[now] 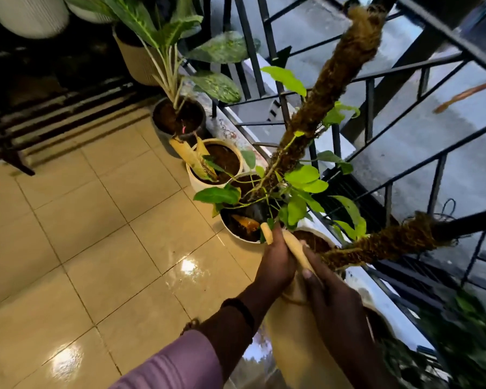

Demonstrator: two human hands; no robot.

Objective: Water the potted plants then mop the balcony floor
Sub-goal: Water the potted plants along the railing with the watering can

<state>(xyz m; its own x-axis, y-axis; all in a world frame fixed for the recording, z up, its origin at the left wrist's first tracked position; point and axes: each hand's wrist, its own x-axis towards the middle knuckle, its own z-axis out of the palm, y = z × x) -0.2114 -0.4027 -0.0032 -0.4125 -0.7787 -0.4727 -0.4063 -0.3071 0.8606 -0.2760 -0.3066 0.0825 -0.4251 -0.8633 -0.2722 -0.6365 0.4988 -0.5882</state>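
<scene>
I hold a beige watering can [298,349] over the row of pots by the railing. My left hand [275,266] grips its long spout [289,244], and my right hand [331,299] grips the same spout lower down, near the can's neck. The spout's tip sits at the rim of a white pot [237,234] holding a green-leaved vine on a moss pole [331,77]. Right of the hands is a second pot [310,238] with a leaning moss pole [385,242]. Farther back stand a cream pot [192,176] and a black pot [163,127].
The beige tiled floor [101,220] is glossy with reflections. A black metal railing [368,108] and a low ledge [230,127] run along the right. A dark slatted bench [54,116] stands at the back left, with large white pots [28,15] behind it.
</scene>
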